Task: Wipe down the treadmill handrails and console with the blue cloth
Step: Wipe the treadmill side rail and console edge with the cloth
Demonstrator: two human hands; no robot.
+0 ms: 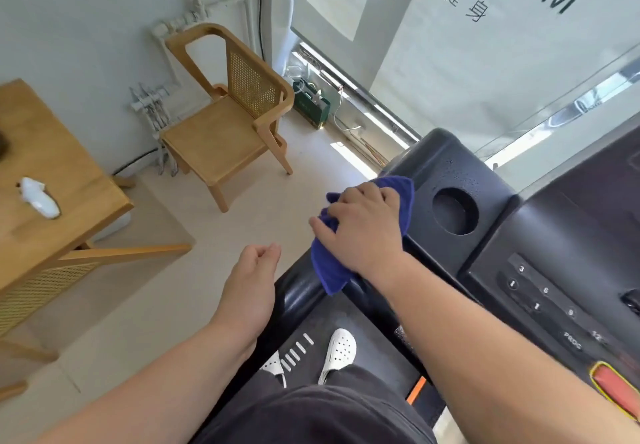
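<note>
The blue cloth (pixel 329 267) lies bunched over the left corner of the black treadmill console (pixel 446 173), where the console meets the left handrail (pixel 298 296). My right hand (pixel 363 228) presses down on the cloth and grips it, palm down. A round cup holder (pixel 455 210) sits just right of that hand. My left hand (pixel 254 280) hovers beside the handrail's outer side, fingers loosely curled, holding nothing. The number keys (pixel 540 298) of the console are at the right.
A wooden chair with a cane back (pixel 228 114) stands on the floor at the left of the treadmill. A wooden table (pixel 52 180) with a white crumpled object (pixel 38 197) is at far left. My white shoes (pixel 337 353) rest on the treadmill belt. A window is behind the console.
</note>
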